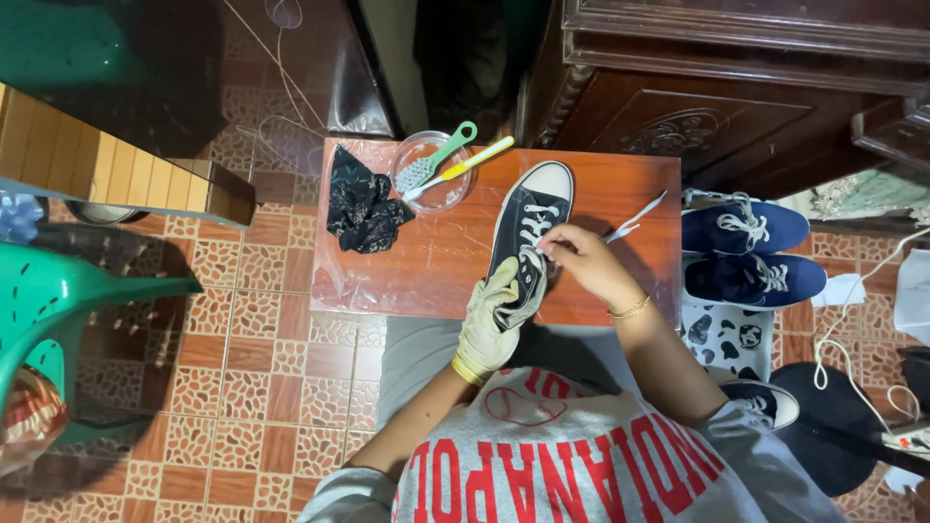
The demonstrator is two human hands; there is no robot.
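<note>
A black canvas sneaker (526,225) with a white toe cap and white laces lies on a small red-brown table (436,261), toe pointing away from me. My left hand (490,324), in a pale yellowish glove, grips the heel end of the sneaker. My right hand (578,258) is bare, wears a gold bracelet, and pinches a white lace (635,219) at the eyelets; the lace's loose end trails off to the right.
A clear bowl (431,174) holds a green brush and a yellow-white toothbrush. A dark patterned cloth (363,205) lies at the table's left. Two navy sneakers (746,254) sit on the right, another black sneaker (765,402) by my knee. Green plastic chair (68,300) on the left.
</note>
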